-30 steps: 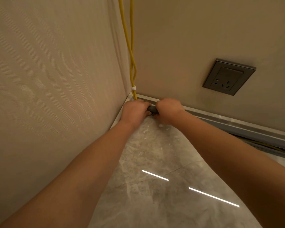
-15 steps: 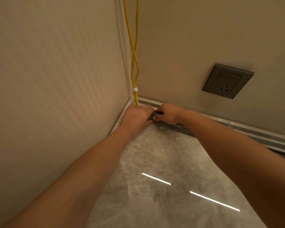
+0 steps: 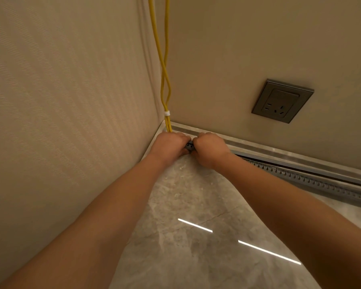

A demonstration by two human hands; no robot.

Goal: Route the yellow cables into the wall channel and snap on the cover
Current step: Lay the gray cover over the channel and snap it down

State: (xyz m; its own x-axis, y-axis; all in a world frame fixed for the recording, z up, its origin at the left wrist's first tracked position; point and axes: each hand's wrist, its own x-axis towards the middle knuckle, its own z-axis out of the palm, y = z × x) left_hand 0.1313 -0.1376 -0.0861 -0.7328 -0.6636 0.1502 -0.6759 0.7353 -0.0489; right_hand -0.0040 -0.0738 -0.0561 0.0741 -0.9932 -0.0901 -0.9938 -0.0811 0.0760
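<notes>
Hanging vertical, yellow cables, channel horizontal

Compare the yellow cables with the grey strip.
The cables are yellow and run down the corner; the strip is grey and lies along the foot of the back wall. The cables are bound by a white tie; the strip has a row of holes. Both reach the corner, where the left hand and right hand grip the strip.

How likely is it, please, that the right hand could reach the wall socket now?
Probably yes: only bare wall lies between the right hand and the wall socket, though it grips the grey strip.
</notes>
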